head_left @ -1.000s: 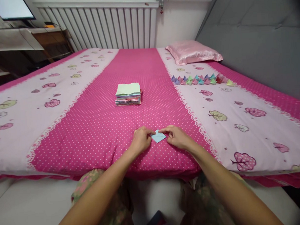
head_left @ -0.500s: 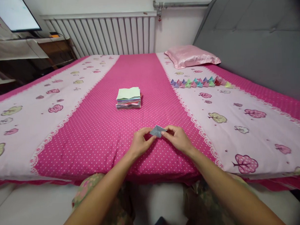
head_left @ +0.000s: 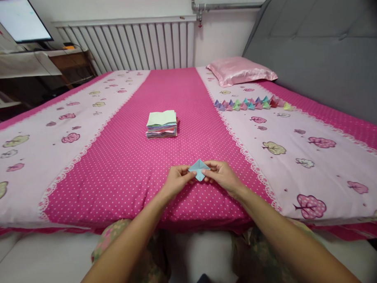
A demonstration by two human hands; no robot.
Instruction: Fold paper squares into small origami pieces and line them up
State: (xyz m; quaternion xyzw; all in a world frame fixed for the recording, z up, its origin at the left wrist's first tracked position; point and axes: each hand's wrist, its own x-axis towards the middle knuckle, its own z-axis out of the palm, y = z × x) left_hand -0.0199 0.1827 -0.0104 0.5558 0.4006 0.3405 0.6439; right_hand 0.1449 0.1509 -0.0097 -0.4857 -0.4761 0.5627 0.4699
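A small light blue folded paper [head_left: 199,166], diamond-shaped with creases down its middle, is held between both hands near the front edge of the bed. My left hand [head_left: 178,180] pinches its left side, thumb on the face of the paper. On the right side, my right hand [head_left: 221,176] grips it with the thumb on the front and fingers behind. Beyond the hands, a stack of coloured paper sheets [head_left: 162,125] lies on the pink dotted strip, a pale green sheet on top.
Several folded coloured paper pieces [head_left: 250,104] stand in rows at the right. Behind them lies a pink pillow [head_left: 240,70] beside the grey headboard [head_left: 321,50]. A radiator [head_left: 129,44] lines the wall; a monitor [head_left: 19,19] stands at the far left.
The folded paper has tilted so that more of its face shows, and it looks lighter blue. Both thumbs now press nearer its middle, and the hands have shifted slightly.
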